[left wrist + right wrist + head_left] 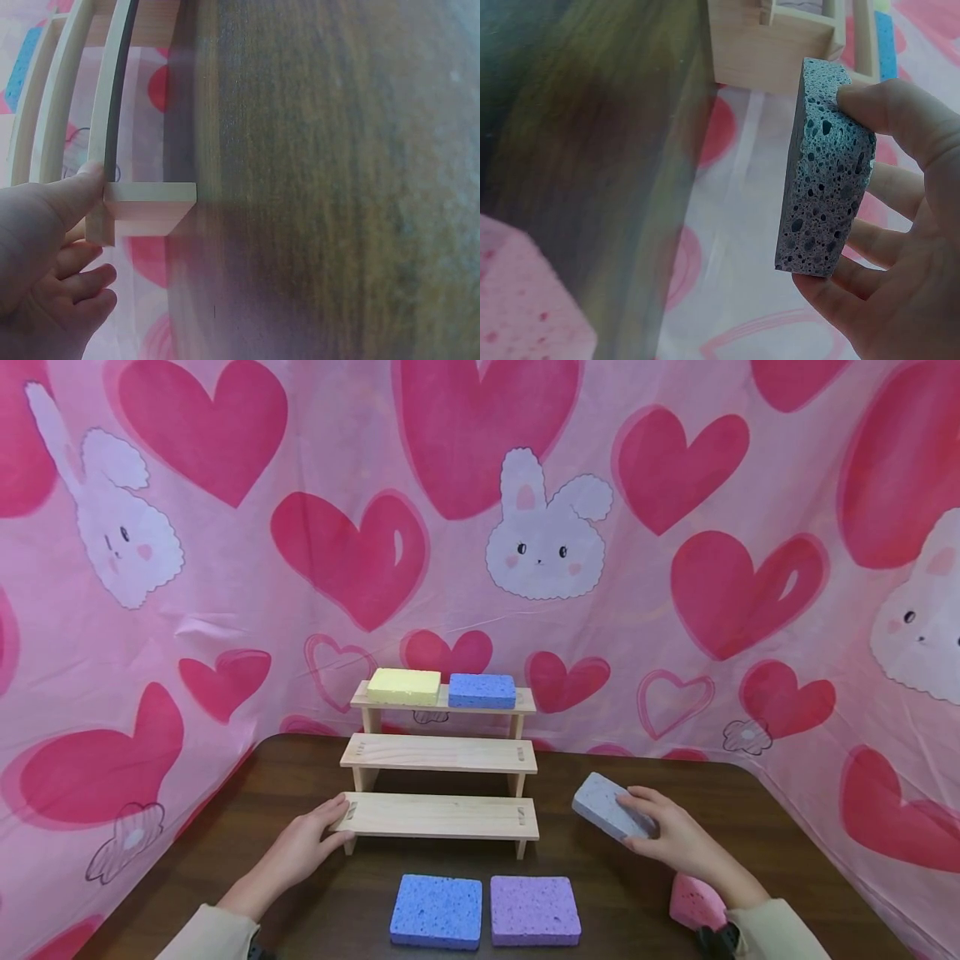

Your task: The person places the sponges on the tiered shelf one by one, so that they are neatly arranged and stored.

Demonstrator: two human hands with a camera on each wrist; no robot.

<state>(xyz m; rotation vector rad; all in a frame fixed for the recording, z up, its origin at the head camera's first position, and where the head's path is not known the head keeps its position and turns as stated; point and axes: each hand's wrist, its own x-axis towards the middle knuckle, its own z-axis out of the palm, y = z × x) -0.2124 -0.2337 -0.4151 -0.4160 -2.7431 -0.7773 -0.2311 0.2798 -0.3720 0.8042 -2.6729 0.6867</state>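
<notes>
The right hand point(671, 833) I watch remotely pinches a gray sponge point(602, 802) between thumb and fingers; the sponge tilts, seemingly lifted above the dark table point(622, 906), right of a three-step wooden rack point(438, 752). The left hand point(303, 845) pinches the left end of the rack's bottom board point(442, 817).

Just below the right wrist sits a pink sponge point(696, 900), partly hidden by the arm. In front of the rack, a blue sponge point(437, 910) and a purple sponge point(535, 910) lie flat, side by side. On the top step rest a yellow sponge point(405, 687) and a second blue sponge point(482, 692). Behind hangs a pink cloth point(465, 577) (hearts and rabbits everywhere).

My worries: a loosened pinch could let the gray sponge twist and drop; a lowered wrist could nudge the pink one; a left-hand tug could skew the rack and unsettle its top pair.
</notes>
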